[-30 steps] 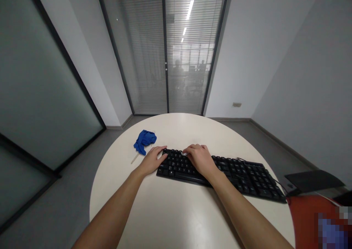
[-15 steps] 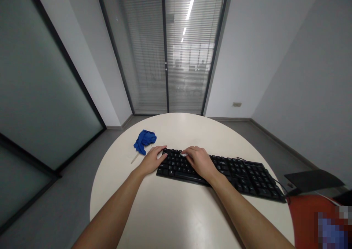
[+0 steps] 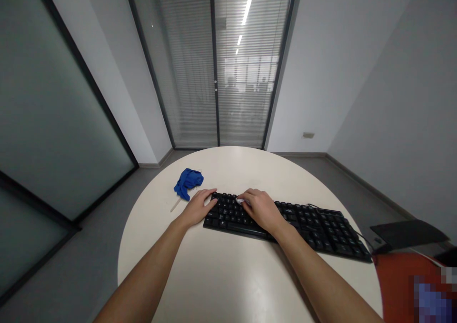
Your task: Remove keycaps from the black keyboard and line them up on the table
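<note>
Fingers (image 3: 250,195) of the right hand (image 3: 262,210) are curled together over the upper rows of the black keyboard (image 3: 285,220), pinching a small pale object (image 3: 240,200) against the keys; it is too small to tell what it is. The left hand (image 3: 196,208) lies flat with fingers loosely spread, its fingertips touching the keyboard's left end as if to steady it. The keyboard sits slantwise on the round cream surface (image 3: 221,275), its right end near the far-right rim, where a thin cable (image 3: 360,237) trails off. Working the pale piece along a row would go best with light, even pressure and the left hand bracing the frame so the board does not slide on the smooth, slightly glossy top. The keys are matte plastic, low and closely set, so narrow gaps call for a fine tip. A crumpled blue cloth (image 3: 188,181) and a slim pale stick (image 3: 174,205) lie just beyond the left hand.
</note>
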